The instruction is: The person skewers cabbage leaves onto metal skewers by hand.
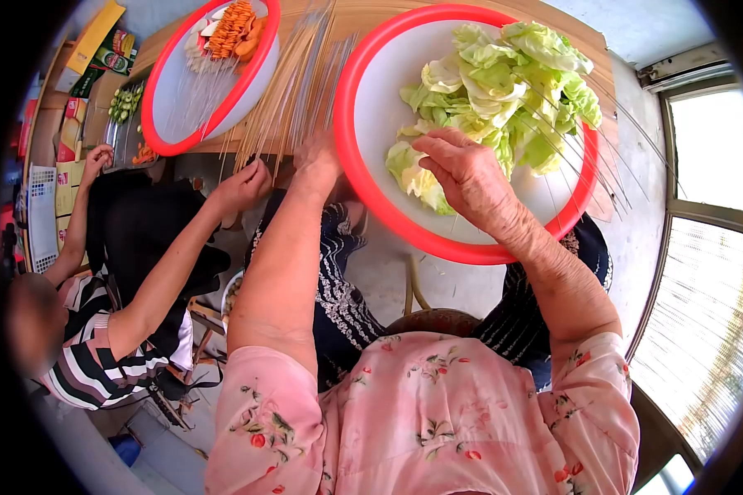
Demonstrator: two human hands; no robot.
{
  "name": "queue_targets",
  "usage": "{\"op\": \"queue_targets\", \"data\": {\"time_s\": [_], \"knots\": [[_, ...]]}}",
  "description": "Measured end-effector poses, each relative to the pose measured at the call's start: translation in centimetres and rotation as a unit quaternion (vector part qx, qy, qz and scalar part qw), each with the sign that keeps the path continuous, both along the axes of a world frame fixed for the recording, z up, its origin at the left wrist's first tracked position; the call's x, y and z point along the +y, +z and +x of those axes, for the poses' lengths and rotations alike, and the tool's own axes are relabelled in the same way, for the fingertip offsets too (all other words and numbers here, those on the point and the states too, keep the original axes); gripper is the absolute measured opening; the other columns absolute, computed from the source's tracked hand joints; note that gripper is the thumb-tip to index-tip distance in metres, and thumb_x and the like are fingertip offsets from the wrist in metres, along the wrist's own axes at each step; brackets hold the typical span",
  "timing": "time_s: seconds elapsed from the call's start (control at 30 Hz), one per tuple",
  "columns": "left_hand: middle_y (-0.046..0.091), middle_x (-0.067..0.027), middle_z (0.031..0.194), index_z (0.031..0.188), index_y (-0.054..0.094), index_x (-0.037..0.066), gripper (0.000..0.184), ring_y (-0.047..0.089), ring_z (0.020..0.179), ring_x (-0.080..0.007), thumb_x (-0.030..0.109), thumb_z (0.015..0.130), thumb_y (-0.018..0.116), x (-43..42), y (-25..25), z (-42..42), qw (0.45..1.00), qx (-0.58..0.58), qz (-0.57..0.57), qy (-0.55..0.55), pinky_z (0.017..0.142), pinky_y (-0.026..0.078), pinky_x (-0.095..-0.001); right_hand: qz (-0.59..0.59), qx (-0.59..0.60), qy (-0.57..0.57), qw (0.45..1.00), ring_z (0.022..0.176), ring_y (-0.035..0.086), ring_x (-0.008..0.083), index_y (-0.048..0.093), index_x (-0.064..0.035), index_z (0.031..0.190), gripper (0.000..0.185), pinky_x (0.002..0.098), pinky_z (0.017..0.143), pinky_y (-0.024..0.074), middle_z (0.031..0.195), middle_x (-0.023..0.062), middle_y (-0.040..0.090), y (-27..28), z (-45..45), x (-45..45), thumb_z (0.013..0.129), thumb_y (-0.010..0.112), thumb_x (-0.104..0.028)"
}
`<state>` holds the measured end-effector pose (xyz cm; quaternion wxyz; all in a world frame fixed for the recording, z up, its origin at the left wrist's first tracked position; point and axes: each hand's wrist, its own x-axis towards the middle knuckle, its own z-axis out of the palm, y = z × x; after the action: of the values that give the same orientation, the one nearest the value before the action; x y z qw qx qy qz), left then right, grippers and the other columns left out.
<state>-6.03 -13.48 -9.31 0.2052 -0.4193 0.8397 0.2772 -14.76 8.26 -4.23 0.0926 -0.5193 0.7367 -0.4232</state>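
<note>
My right hand point(468, 175) is over a large white basin with a red rim point(348, 91), its thumb and fingers pinched together. A small piece of lettuce point(404, 169) lies right by the fingertips; whether they grip it is hidden. Skewered lettuce leaves point(504, 91) are heaped in the basin, with thin sticks point(636, 124) poking out past its right rim. My left hand point(316, 154) is smeared by motion at the basin's left rim, close to the near ends of a spread of bamboo skewers point(287, 87). Its fingers cannot be made out.
To my left sits a co-worker in a striped shirt point(91, 346), one hand point(246, 183) near the skewer ends. A second red-rimmed basin point(150, 107) holds skewered orange and white food point(233, 33). Beyond it, a clear tray point(125, 153) contains green pieces. Boxes line the left side.
</note>
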Motion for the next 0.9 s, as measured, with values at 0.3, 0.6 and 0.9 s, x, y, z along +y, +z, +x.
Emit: {"op": "queue_targets", "data": {"time_s": [0.3,0.6,0.9], "knots": [[0.063,-0.0187,0.105,0.105,0.065,0.007,0.053,0.059,0.102,-0.0336,0.052,0.08,0.049,-0.8,-0.2,-0.3,0.999,-0.033,-0.009,-0.02,0.083,0.047,-0.0407,-0.005,0.005,0.004,1.0,0.079,0.061,0.036,0.058,0.0,0.097,0.019,0.0402,0.065,0.0506,0.094,0.0158,0.06,-0.1,-0.3,0.3,0.079,0.061,-0.002],[0.06,-0.0069,0.057,0.072,0.062,0.002,0.015,0.05,0.039,-0.0084,0.016,0.077,0.062,-3.2,4.4,2.5,0.93,0.265,0.225,0.12,0.036,0.034,-0.0183,0.004,0.012,0.0,1.0,0.079,0.061,0.0358,0.056,-0.0024,0.106,0.027,0.0402,0.065,0.051,0.093,0.0162,0.06,-0.5,-0.5,0.1,0.08,0.059,-0.002],[0.059,-0.0052,0.055,0.068,0.063,0.0,0.011,0.048,0.041,-0.0055,0.009,0.073,0.064,2.6,10.0,1.9,0.872,0.24,0.413,-0.105,0.039,0.036,-0.0184,-0.074,0.052,-0.166,0.982,0.083,0.059,0.0338,0.047,-0.009,0.127,0.054,0.039,0.066,0.0506,0.099,0.0156,0.054,2.4,-2.3,-0.4,0.076,0.061,0.001]]}}
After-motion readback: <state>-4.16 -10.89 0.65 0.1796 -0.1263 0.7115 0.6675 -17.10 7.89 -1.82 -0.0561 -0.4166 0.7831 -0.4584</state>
